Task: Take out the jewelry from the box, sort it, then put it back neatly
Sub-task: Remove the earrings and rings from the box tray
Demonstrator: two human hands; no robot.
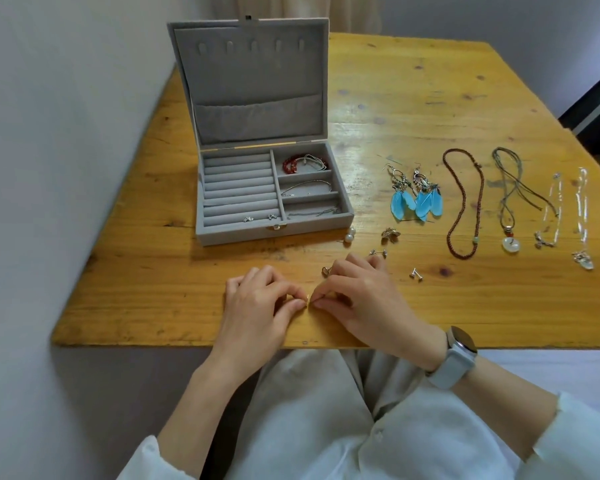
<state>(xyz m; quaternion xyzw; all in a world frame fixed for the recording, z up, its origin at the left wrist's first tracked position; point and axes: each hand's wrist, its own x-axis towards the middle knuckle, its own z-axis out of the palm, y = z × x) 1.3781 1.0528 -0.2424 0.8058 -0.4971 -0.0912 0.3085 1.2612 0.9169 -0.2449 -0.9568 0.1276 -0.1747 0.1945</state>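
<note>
The grey velvet jewelry box (201,216) stands open on the wooden table. Its right compartments hold a red bead bracelet (293,164) and thin chains; two small studs (258,218) sit in the ring rolls. My left hand (257,306) and my right hand (364,303) meet near the table's front edge, both pinching one tiny gold earring (307,300) between their fingertips. Blue feather earrings (414,197), a brown bead necklace (465,202), a cord necklace with a white pendant (510,244) and two silver chains (565,216) lie in a row to the right.
Loose small pieces lie around my right hand: pearl earrings (350,234), a gold-toned earring (390,233), silver studs (416,273) and a small ring (326,270). A wall runs along the table's left side. A watch (459,344) is on my right wrist.
</note>
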